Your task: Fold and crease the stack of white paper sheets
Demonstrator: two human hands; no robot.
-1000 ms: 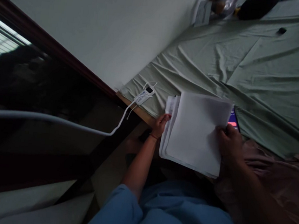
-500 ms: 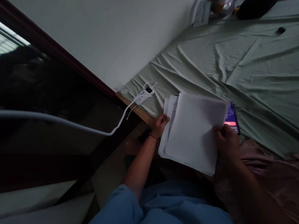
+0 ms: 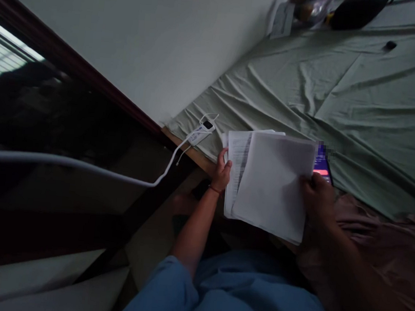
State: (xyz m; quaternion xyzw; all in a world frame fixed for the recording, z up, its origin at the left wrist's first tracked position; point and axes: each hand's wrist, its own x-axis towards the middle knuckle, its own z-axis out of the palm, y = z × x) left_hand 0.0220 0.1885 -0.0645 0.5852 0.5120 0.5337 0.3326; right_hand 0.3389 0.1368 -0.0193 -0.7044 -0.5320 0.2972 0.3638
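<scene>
A stack of paper sheets (image 3: 274,186) is held up in front of me, its top sheet blank. On its left side a sheet with printed lines (image 3: 236,163) sticks out, fanned from the rest. My left hand (image 3: 222,173) is at the left edge of the sheets, thumb in front and fingers partly hidden at the edge. My right hand (image 3: 317,193) grips the right edge, thumb over the blank top sheet. Just beyond that hand a phone (image 3: 323,167) with a lit purple screen lies partly covered by the papers.
A bed with a wrinkled green sheet (image 3: 365,122) spreads ahead. At its left corner lies a white power strip (image 3: 200,134) with a white cable (image 3: 81,165) running left. A brownish-pink cloth (image 3: 365,229) lies to the right. A wall (image 3: 149,37) borders the bed.
The printed sheet at the left has come further out and up from behind the blank one. My left hand has shifted slightly up, its fingers less curled. My right hand stays nearly in place.
</scene>
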